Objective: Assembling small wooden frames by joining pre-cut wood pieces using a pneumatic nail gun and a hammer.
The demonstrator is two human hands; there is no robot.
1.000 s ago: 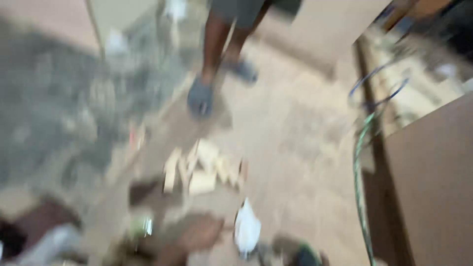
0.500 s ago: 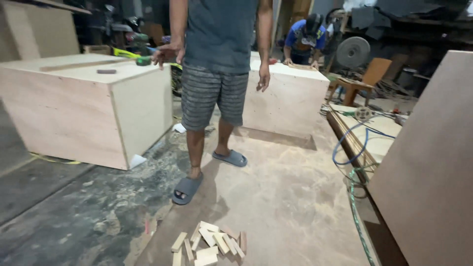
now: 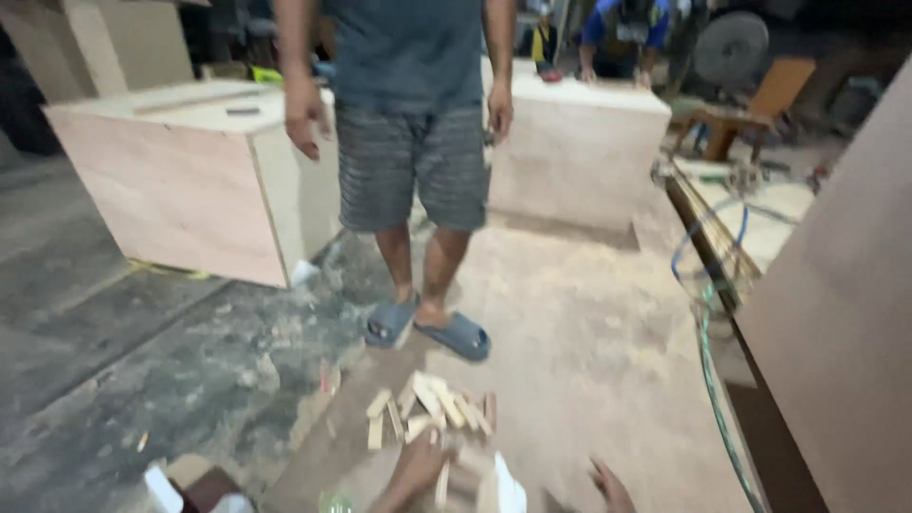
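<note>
Down at the bottom edge now, left hand (image 3: 418,472) among the heap of short pale wooden offcuts (image 3: 429,410), perhaps closed on one stick, grip too blurred to tell. Right hand (image 3: 613,486) just lower right, fingers spread, released. Beyond, upper centre, nearer than half a second ago: bystander in blue rubber sandals (image 3: 429,329), pale plywood crate (image 3: 190,176) upper left.

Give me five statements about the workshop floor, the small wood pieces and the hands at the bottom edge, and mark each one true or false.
1. A pile of small pale wooden offcuts lies on the dusty floor. True.
2. The left hand reaches into the near edge of that pile. True.
3. The right hand grips a hammer. False: only its fingers show at the bottom edge, and they hold nothing visible.
4. The standing person in grey striped shorts is barefoot. False: that person wears blue-grey slide sandals.
5. A large pale plywood box stands on the floor behind the standing person, to the picture's left. True.
</note>
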